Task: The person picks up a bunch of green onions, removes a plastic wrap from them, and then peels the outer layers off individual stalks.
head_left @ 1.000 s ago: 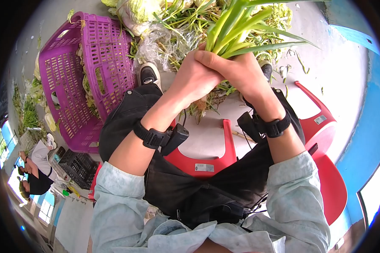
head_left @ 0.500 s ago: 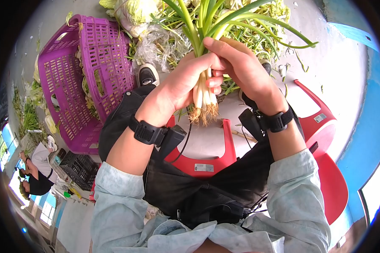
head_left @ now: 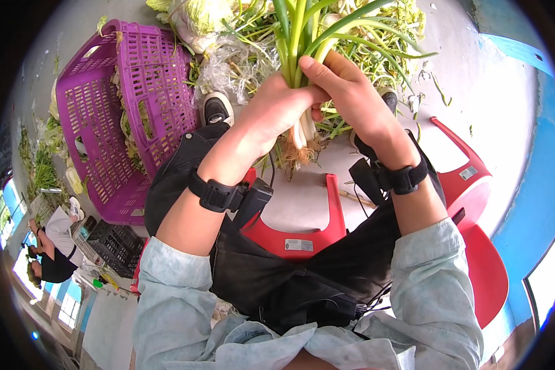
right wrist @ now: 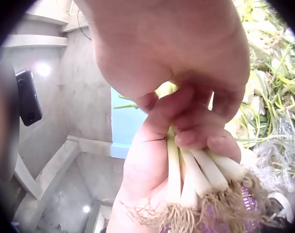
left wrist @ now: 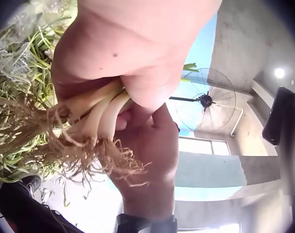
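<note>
Both hands hold a bunch of spring onions (head_left: pixel 297 46) in front of the knees. Its green leaves point away from the body. The left hand (head_left: pixel 277 108) wraps its fingers around the pale stalks (right wrist: pixel 188 179), just above the roots. From the other side, the right hand (head_left: pixel 354 95) grips the bunch with its thumb lying along the green part. The two hands touch and overlap. Brown stringy roots (left wrist: pixel 94 155) hang loose below the left hand in the left wrist view. Part of the stalks is hidden behind the fingers.
Loose greens (head_left: pixel 388 52) are heaped on the floor ahead, beside clear plastic film (head_left: pixel 234 68) and a cabbage (head_left: pixel 200 24). On the left a purple crate (head_left: pixel 160 92) lies tipped, with leaves inside. Red stools (head_left: pixel 481 265) stand near the legs. Another person (head_left: pixel 58 253) is far left.
One second ago the hands were clasped higher up, with the roots hidden. Both then came lower and the root ends showed; since half a second ago the bunch has turned slightly between the hands.
</note>
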Demonstrator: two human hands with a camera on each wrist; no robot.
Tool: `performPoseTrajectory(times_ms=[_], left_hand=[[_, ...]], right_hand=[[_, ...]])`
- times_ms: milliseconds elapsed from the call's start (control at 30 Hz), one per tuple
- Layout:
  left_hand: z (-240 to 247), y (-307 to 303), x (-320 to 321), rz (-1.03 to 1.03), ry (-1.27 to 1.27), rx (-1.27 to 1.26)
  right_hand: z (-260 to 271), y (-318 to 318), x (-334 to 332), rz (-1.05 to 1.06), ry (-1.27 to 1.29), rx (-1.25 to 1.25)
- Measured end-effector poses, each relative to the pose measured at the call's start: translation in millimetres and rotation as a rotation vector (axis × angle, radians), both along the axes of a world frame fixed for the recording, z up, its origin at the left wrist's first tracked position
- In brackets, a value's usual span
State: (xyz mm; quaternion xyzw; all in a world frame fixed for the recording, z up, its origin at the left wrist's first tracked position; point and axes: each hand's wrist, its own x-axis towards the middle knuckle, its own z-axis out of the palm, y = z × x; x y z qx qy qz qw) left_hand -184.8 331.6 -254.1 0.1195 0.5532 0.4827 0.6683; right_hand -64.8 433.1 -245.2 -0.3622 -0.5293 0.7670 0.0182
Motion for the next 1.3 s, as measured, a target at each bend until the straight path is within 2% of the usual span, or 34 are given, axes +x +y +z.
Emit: performPoseTrajectory(times_ms=[100, 200, 300, 433, 500, 667, 867, 1000, 1167, 1300], left_hand=[[-6, 0, -1, -0.069, 0.126, 0.009], [0, 2, 3, -0.221, 0.484, -0.011], [-10, -1, 10, -0.145, 0.617, 0.258], [-11, -1, 11, -0.149, 0.573, 0.172], [-13, -1, 13, -0.119, 0.586, 0.242], [-7, 1, 9, -0.091, 0.335, 0.196], [3, -1, 11, -0.062, 0.223, 0.103], [6, 0, 11, -0.015, 0.103, -0.018], [-12, -5, 16, 0.050, 0.392, 0.149], [-13, -2, 18, 0.111, 0.661, 0.260]], right_hand=[[8, -1, 0, 0.047, 0.069, 0.036], [-5, -9, -1, -0.032, 0.109, 0.166], [-7, -10, -1, -0.086, 0.057, 0.194], [-3, -10, -2, -0.092, 0.008, 0.202], [-4, -11, -3, -0.103, 0.033, 0.238], [-4, -11, -3, -0.125, 0.099, 0.236], [0, -1, 3, 0.060, 0.029, 0.204], [-3, -1, 5, 0.104, 0.030, 0.231], [-1, -2, 2, 0.117, 0.052, 0.291], [12, -3, 4, 0.112, 0.071, 0.243]])
